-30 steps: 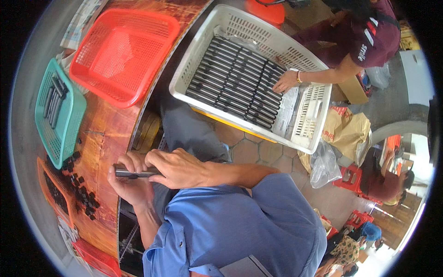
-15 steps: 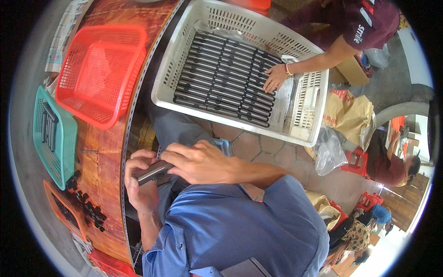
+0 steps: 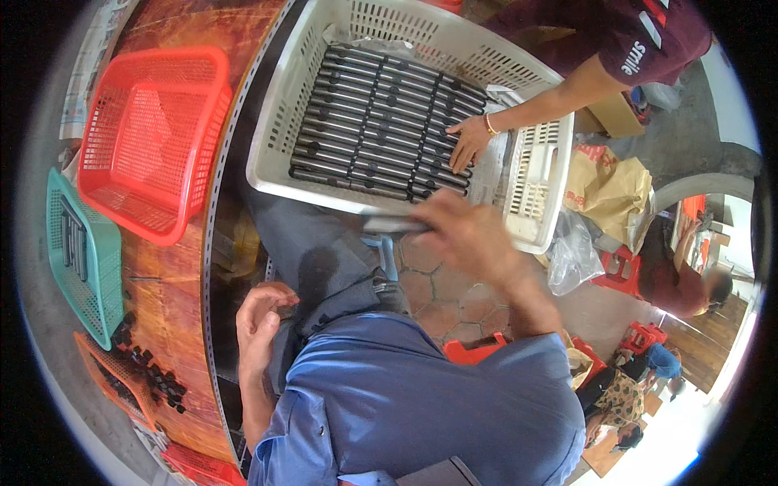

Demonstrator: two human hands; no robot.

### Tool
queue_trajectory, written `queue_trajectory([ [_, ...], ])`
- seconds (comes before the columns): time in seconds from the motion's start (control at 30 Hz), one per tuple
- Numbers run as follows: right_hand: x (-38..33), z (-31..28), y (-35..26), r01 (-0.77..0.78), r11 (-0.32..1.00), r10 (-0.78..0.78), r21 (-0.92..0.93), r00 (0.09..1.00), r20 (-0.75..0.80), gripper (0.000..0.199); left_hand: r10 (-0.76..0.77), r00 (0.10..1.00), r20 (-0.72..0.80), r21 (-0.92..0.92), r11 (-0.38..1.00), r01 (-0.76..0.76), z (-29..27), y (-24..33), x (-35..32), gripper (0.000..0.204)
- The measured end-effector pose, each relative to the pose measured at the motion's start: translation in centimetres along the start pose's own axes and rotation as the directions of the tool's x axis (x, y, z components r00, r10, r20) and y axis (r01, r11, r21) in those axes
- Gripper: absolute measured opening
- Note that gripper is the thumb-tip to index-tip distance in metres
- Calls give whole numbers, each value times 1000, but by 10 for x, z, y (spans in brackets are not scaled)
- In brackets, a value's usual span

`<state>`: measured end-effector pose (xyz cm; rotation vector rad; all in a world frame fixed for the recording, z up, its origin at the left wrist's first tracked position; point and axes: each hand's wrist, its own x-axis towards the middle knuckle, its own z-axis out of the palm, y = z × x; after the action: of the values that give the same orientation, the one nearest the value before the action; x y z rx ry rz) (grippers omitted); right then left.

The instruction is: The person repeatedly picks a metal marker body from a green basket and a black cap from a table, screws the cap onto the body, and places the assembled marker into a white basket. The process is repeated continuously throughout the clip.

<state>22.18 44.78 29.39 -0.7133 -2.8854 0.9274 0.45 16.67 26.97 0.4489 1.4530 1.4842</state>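
Grey bar [image 3: 393,223], one, in the closed right hand [image 3: 468,235]; left hand [image 3: 261,320] half-curled, contents unclear; one white crate [image 3: 274,154].

One held bar [image 3: 389,224]; one crate [image 3: 279,180]; one teal basket [image 3: 109,253]; one orange basket [image 3: 142,392]; one large red basket [image 3: 150,142]

Worktop [image 3: 166,283] left. On it: far basket [image 3: 150,142]; left basket [image 3: 108,304] beside it, slightly nearer, rods [image 3: 74,243] inside; near basket [image 3: 144,398] next, loose pieces [image 3: 164,382] right of it. Crate [image 3: 267,154] ahead, right of worktop, rows of rods [image 3: 381,121] in it, co-worker's hand [image 3: 472,142] at their right end. Single rod [image 3: 391,223] in right hand [image 3: 470,235], before crate's near side. Left hand [image 3: 259,317] right of worktop edge. Plastic bag [image 3: 574,255] right of crate.
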Motion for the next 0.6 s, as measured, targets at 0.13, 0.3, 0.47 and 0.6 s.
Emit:
queue_trajectory([
  [0.13, -9, -26, 82, -523, 824, 559, -218, 813, 161, 28, -118, 993, -33, 98, 988, 120, -16, -14, -6, 37],
  [0.3, -4, -26, 159, -753, 548, 822, -363, 404, 402, 34, -225, 972, -72, 125, 964, 233, -21, -21, -10, 32],
  [0.47, -7, 7, 200, -495, 615, 776, -614, 516, 362, 34, -232, 968, -95, 132, 961, 243, -28, -28, -12, 28],
  [0.6, 6, 32, 213, -202, 613, 733, -764, 506, 455, 22, -249, 960, -131, 90, 961, 262, -34, -30, -11, 28],
])
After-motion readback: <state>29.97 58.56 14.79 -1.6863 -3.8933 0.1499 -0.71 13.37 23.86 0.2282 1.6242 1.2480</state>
